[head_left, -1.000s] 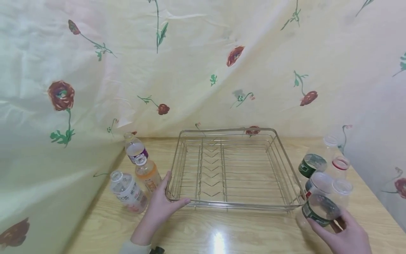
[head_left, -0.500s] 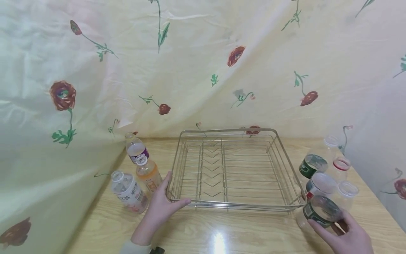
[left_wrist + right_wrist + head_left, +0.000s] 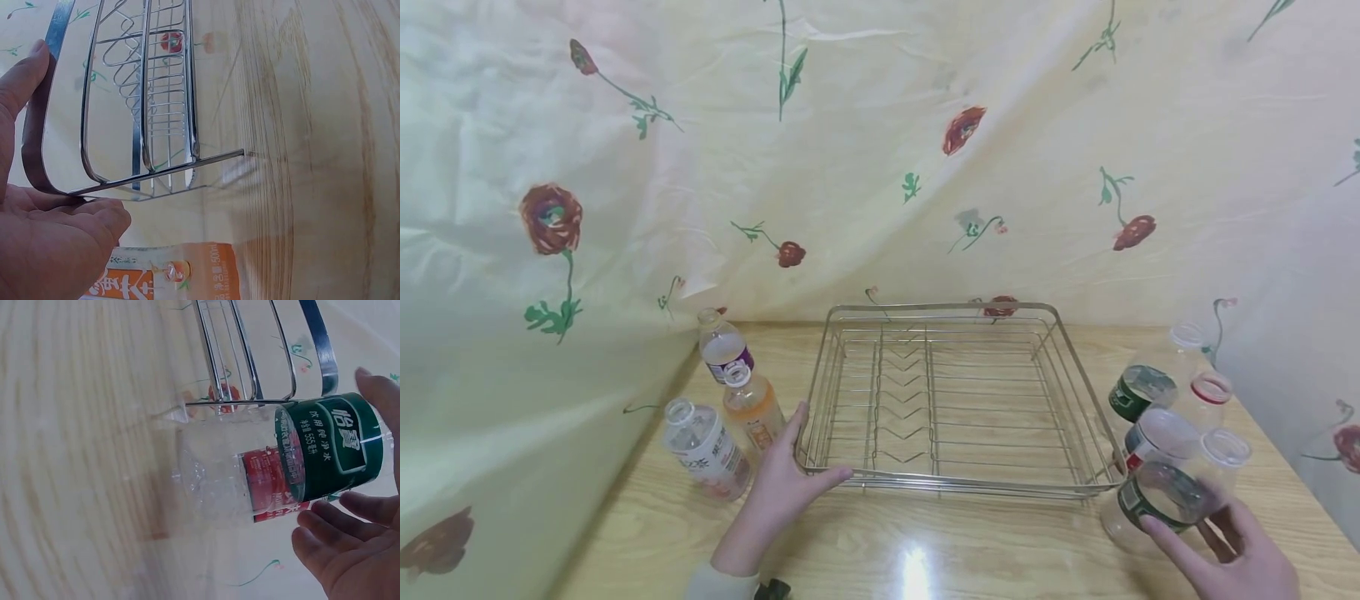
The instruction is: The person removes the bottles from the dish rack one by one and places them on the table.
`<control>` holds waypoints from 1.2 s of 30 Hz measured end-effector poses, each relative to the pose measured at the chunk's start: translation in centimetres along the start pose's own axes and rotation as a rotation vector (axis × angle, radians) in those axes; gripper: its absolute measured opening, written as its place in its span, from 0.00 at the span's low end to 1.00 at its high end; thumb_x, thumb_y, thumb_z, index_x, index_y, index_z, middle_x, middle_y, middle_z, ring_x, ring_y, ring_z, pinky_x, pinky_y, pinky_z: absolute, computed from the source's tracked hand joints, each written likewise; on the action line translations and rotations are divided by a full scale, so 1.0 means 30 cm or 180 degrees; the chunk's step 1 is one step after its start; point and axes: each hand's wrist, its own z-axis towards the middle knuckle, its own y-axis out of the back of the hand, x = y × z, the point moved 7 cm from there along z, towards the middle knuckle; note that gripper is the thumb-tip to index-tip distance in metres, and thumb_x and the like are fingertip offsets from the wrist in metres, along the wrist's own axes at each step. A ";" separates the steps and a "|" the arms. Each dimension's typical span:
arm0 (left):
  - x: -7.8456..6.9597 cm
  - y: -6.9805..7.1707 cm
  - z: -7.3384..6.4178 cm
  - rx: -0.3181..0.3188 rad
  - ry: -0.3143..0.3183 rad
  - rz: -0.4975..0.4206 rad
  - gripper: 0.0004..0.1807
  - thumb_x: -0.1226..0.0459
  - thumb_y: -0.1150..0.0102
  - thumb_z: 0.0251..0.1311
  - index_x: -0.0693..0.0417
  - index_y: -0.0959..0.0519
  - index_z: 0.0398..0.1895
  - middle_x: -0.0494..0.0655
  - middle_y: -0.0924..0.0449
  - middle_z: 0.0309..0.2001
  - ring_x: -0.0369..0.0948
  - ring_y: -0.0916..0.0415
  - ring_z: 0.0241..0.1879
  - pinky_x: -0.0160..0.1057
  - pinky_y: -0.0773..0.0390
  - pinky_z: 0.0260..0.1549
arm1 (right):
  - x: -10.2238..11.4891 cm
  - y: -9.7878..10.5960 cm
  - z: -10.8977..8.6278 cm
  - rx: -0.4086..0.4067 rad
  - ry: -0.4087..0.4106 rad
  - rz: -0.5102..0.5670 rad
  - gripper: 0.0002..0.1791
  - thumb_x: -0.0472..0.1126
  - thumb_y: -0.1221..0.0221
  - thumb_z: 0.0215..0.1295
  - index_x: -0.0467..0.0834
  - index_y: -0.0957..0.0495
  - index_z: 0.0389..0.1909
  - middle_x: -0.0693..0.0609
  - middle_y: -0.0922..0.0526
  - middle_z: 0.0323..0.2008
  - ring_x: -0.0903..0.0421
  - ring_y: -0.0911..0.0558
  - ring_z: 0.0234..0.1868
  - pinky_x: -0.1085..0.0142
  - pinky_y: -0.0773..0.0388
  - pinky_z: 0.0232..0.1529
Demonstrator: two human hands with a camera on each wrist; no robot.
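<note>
In the head view my left hand (image 3: 786, 483) touches the near left corner of a metal wire dish rack (image 3: 985, 483). Thumb and fingers are spread along two sides of that corner, with the thumb (image 3: 34, 69) on the rim. On the right, a clear plastic bottle (image 3: 1150, 504) with a green label and no visible cap stands upright close to the rack's near right corner. Around its label my right hand (image 3: 1240, 550) is spread loosely. The right wrist view shows a gap between the lower fingers (image 3: 334, 519) and the green label (image 3: 337, 447).
Left of the rack stand an orange-label bottle (image 3: 754, 408), a purple-label bottle (image 3: 724, 350) and a white-and-pink-label bottle (image 3: 707, 454). Several clear bottles crowd the right side, including a red-label one (image 3: 1157, 437) and another green-label one (image 3: 1138, 392). Flowered cloth (image 3: 880, 167) hangs behind.
My right hand has shifted slightly right, loosening from the green-label bottle. A clear bottle behind it moved a little right. My left hand and the rack stay put.
</note>
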 end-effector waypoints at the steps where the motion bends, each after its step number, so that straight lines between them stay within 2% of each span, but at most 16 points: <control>1: -0.001 0.000 0.000 0.0001 -0.0004 0.0004 0.66 0.44 0.19 0.45 0.52 0.50 0.82 0.54 0.50 0.79 0.59 0.52 0.75 0.63 0.46 0.69 | 0.004 0.004 -0.002 -0.0031 0.0007 0.0048 0.50 0.51 0.24 0.57 0.44 0.38 0.77 0.47 0.26 0.66 0.71 0.28 0.58 0.85 0.28 0.45; 6: 0.001 0.000 -0.001 -0.0002 -0.0006 -0.0026 0.66 0.45 0.19 0.44 0.52 0.50 0.82 0.55 0.49 0.79 0.60 0.52 0.75 0.64 0.46 0.69 | 0.016 0.023 -0.008 -0.0162 -0.0100 0.0160 0.51 0.50 0.26 0.60 0.45 0.44 0.80 0.41 0.36 0.74 0.60 0.35 0.71 0.83 0.35 0.57; 9: 0.001 -0.001 -0.001 -0.0002 -0.0017 -0.0035 0.66 0.45 0.19 0.44 0.53 0.50 0.82 0.56 0.49 0.78 0.61 0.52 0.75 0.64 0.46 0.69 | 0.027 0.037 -0.012 -0.0270 -0.0116 0.0213 0.52 0.49 0.27 0.60 0.46 0.45 0.80 0.41 0.39 0.75 0.57 0.38 0.74 0.83 0.38 0.60; 15: 0.004 -0.001 -0.001 0.0000 -0.0018 -0.0041 0.66 0.46 0.19 0.45 0.52 0.50 0.82 0.56 0.49 0.78 0.60 0.52 0.75 0.64 0.46 0.69 | 0.063 0.062 -0.018 -0.0487 0.0033 0.0356 0.51 0.43 0.25 0.59 0.47 0.43 0.79 0.45 0.39 0.75 0.59 0.40 0.74 0.82 0.41 0.62; 19: 0.001 -0.001 -0.001 0.0006 -0.0038 -0.0039 0.65 0.47 0.19 0.45 0.53 0.50 0.82 0.56 0.50 0.78 0.61 0.52 0.75 0.64 0.46 0.69 | 0.080 0.073 -0.020 -0.0511 0.0128 0.0403 0.52 0.40 0.26 0.60 0.48 0.46 0.80 0.45 0.42 0.76 0.58 0.43 0.75 0.83 0.46 0.64; 28: -0.004 0.001 -0.004 0.0028 -0.0022 -0.0057 0.66 0.45 0.19 0.45 0.53 0.51 0.82 0.57 0.50 0.79 0.61 0.53 0.75 0.65 0.46 0.68 | 0.131 0.098 -0.046 -0.0622 0.0191 0.0490 0.53 0.36 0.27 0.59 0.51 0.47 0.81 0.49 0.45 0.78 0.57 0.45 0.76 0.81 0.47 0.66; 36: -0.005 0.001 -0.004 0.0049 0.0018 -0.0088 0.67 0.43 0.19 0.44 0.53 0.51 0.82 0.58 0.51 0.79 0.62 0.54 0.75 0.67 0.46 0.68 | 0.202 0.115 -0.062 -0.0845 0.0362 0.0685 0.52 0.27 0.28 0.56 0.51 0.41 0.79 0.49 0.36 0.74 0.59 0.39 0.74 0.79 0.44 0.66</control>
